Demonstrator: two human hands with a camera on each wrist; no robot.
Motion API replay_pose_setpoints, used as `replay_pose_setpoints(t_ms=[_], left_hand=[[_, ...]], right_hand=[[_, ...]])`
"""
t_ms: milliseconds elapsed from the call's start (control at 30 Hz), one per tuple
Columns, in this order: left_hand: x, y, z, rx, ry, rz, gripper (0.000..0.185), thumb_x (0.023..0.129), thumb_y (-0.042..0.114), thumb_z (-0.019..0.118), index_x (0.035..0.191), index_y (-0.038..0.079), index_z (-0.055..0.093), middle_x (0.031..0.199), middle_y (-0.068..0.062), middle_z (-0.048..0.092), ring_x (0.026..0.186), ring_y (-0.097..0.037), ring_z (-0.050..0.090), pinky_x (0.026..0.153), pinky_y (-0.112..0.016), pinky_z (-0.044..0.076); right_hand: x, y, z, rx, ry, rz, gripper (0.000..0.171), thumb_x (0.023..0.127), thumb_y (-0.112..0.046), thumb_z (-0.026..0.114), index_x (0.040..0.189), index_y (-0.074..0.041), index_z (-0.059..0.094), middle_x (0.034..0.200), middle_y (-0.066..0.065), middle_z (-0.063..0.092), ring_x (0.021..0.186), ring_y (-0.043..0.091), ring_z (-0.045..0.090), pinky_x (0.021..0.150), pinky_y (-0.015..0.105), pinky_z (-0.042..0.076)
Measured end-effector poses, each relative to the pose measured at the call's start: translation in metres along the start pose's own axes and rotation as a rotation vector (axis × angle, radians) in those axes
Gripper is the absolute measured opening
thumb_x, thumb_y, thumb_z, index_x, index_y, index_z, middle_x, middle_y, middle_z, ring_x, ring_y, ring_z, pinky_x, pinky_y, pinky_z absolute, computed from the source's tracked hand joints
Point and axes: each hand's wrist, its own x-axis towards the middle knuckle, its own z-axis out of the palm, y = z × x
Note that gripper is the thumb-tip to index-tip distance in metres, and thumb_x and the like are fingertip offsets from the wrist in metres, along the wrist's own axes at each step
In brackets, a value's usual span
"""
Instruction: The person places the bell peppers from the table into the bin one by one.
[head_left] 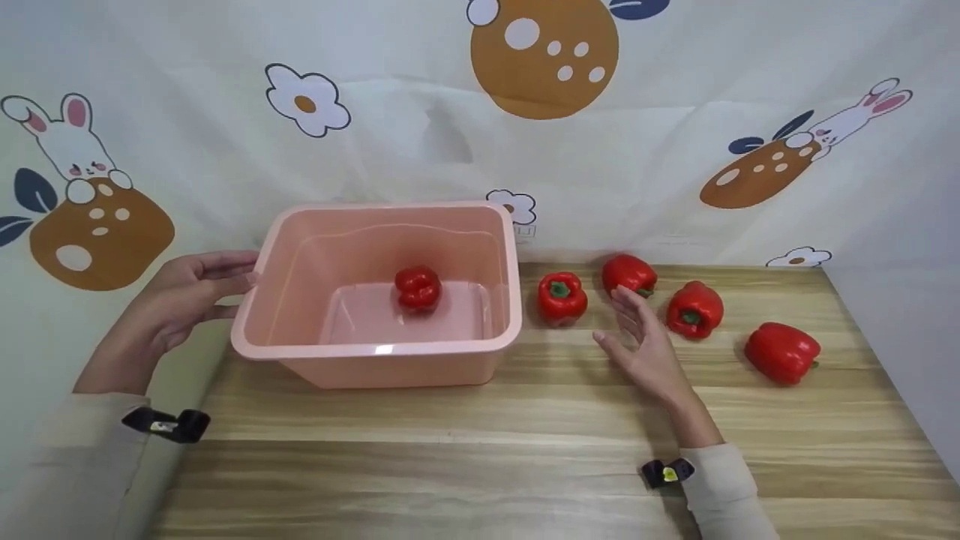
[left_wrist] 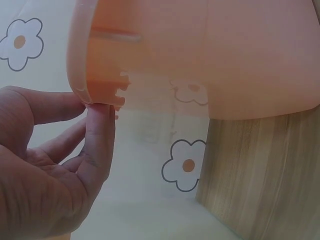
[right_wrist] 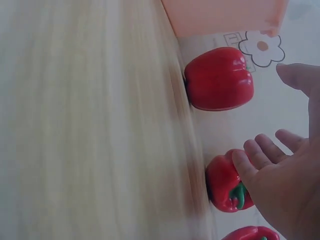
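Note:
A pink plastic bin (head_left: 390, 367) stands on the table with one red bell pepper (head_left: 418, 288) inside it. My left hand (head_left: 184, 296) pinches the bin's left rim; the left wrist view has the thumb and fingers right at the rim's edge. To the right of the bin, my right hand (head_left: 646, 349) hovers with fingers spread and nothing in them. Its fingertips overlap a red bell pepper (head_left: 628, 274) at the back. An upright bell pepper (head_left: 562, 298) with a green stem sits between that hand and the bin.
Two more bell peppers lie to the right, one nearer (head_left: 695, 310) and one farther out (head_left: 782, 353). Behind the wood-grain table (head_left: 420, 465) hangs a patterned cloth (head_left: 405, 105) close to the back of the bin. A pale wall (head_left: 900, 247) borders the right side.

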Motion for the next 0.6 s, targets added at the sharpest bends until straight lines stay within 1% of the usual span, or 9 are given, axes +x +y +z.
replay_pose_setpoints(t_ms=[67, 133, 267, 467, 600], left_hand=[[-0.001, 0.000, 0.000, 0.002, 0.004, -0.001, 0.068, 0.106, 0.031, 0.066, 0.160, -0.001, 0.041, 0.111, 0.025, 0.066, 0.102, 0.007, 0.069, 0.087, -0.024, 0.065], [0.000, 0.002, -0.001, 0.008, 0.008, 0.002, 0.067, 0.106, 0.032, 0.066, 0.160, 0.000, 0.041, 0.111, 0.024, 0.066, 0.102, 0.007, 0.069, 0.087, -0.024, 0.065], [0.002, 0.005, -0.003, 0.015, 0.016, 0.001, 0.067, 0.106, 0.031, 0.065, 0.160, 0.000, 0.040, 0.111, 0.025, 0.065, 0.101, 0.007, 0.069, 0.086, -0.023, 0.065], [0.002, 0.001, 0.000, -0.016, -0.012, -0.004, 0.069, 0.107, 0.030, 0.064, 0.161, -0.002, 0.037, 0.114, 0.024, 0.064, 0.105, 0.008, 0.067, 0.089, -0.022, 0.064], [0.000, 0.000, -0.001, -0.009, -0.005, -0.003, 0.069, 0.106, 0.032, 0.065, 0.160, -0.002, 0.038, 0.114, 0.025, 0.064, 0.104, 0.009, 0.067, 0.089, -0.022, 0.064]], right_hand=[[0.002, 0.000, 0.005, -0.013, -0.008, 0.001, 0.081, 0.095, -0.010, 0.079, 0.162, -0.002, 0.033, 0.167, 0.022, 0.039, 0.156, 0.041, 0.038, 0.132, 0.056, 0.031], [0.005, -0.001, 0.008, -0.023, -0.012, 0.000, 0.083, 0.095, -0.010, 0.079, 0.162, -0.002, 0.032, 0.167, 0.023, 0.038, 0.157, 0.042, 0.037, 0.132, 0.060, 0.030], [0.012, -0.001, 0.010, -0.030, -0.022, 0.001, 0.084, 0.095, -0.011, 0.079, 0.163, -0.002, 0.031, 0.167, 0.024, 0.038, 0.157, 0.043, 0.037, 0.131, 0.060, 0.030], [0.024, 0.001, 0.015, -0.058, -0.032, -0.001, 0.087, 0.094, -0.013, 0.081, 0.163, -0.002, 0.030, 0.167, 0.024, 0.038, 0.157, 0.042, 0.037, 0.131, 0.058, 0.031], [0.027, 0.003, 0.022, -0.060, -0.048, 0.022, 0.090, 0.093, -0.016, 0.082, 0.164, -0.004, 0.028, 0.169, 0.023, 0.036, 0.158, 0.040, 0.036, 0.132, 0.055, 0.031]])
